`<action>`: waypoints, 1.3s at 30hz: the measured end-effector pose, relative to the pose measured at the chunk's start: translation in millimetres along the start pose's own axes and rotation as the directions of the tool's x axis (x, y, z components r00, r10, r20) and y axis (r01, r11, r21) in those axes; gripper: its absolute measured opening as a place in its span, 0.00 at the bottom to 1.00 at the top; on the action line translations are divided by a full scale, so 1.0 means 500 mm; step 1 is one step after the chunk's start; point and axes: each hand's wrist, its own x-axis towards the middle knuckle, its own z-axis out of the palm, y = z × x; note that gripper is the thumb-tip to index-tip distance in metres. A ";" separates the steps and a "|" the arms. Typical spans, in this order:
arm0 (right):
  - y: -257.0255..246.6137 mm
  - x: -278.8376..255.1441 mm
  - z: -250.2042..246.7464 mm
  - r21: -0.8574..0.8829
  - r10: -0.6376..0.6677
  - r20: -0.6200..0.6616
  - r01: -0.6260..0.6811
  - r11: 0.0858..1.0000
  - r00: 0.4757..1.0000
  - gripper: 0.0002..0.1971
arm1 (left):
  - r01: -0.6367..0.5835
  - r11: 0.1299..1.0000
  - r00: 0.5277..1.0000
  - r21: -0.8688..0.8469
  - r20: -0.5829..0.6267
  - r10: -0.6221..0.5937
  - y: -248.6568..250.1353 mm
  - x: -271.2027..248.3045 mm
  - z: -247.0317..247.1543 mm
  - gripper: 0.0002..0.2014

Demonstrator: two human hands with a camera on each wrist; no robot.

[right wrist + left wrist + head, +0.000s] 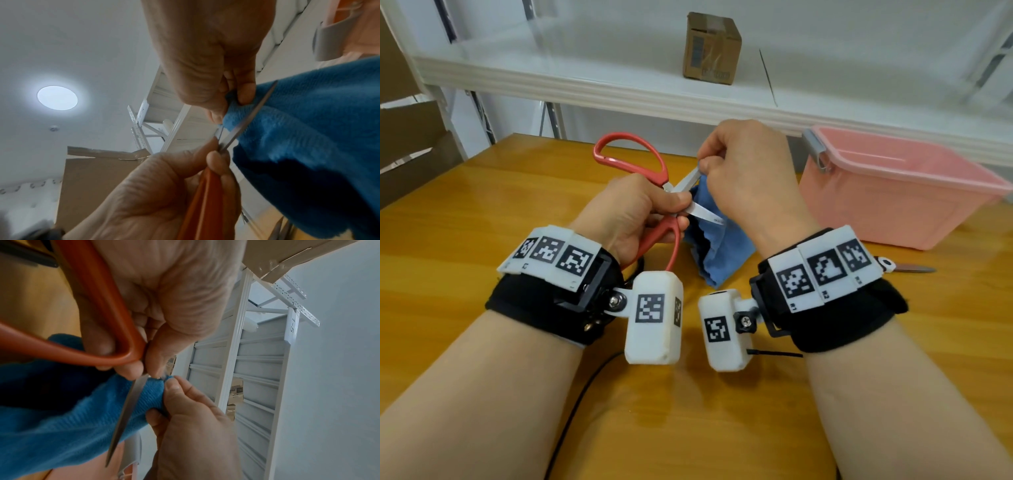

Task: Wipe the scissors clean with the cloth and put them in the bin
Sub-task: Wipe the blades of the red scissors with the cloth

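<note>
Fingers of the left hand [633, 212] grip the scissors [640, 164] near the pivot; the right hand [743, 171] pinches the cloth [719, 253] round one blade. Best drawn tipward, away from the edge.

Right of fingers: pink bin [893, 202] open-topped, approach unobstructed. Ahead: white shelf edge [599, 90] overhangs. Second scissors [907, 268] beside right wrist.

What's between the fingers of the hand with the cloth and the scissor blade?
Only the blue cloth, folded over the blade; the left wrist view shows it.
</note>
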 end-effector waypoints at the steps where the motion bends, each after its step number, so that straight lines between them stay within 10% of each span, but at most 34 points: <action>1: -0.005 -0.002 0.003 -0.004 -0.012 0.021 0.012 1.000 1.000 0.07 | -0.005 1.000 1.000 -0.003 -0.003 0.005 -0.001 0.002 -0.003 0.03; 39: 0.026 0.009 -0.018 0.010 0.057 -0.014 -0.057 0.998 0.998 0.09 | -0.002 0.997 0.999 0.071 0.035 -0.001 0.004 -0.005 -0.006 0.05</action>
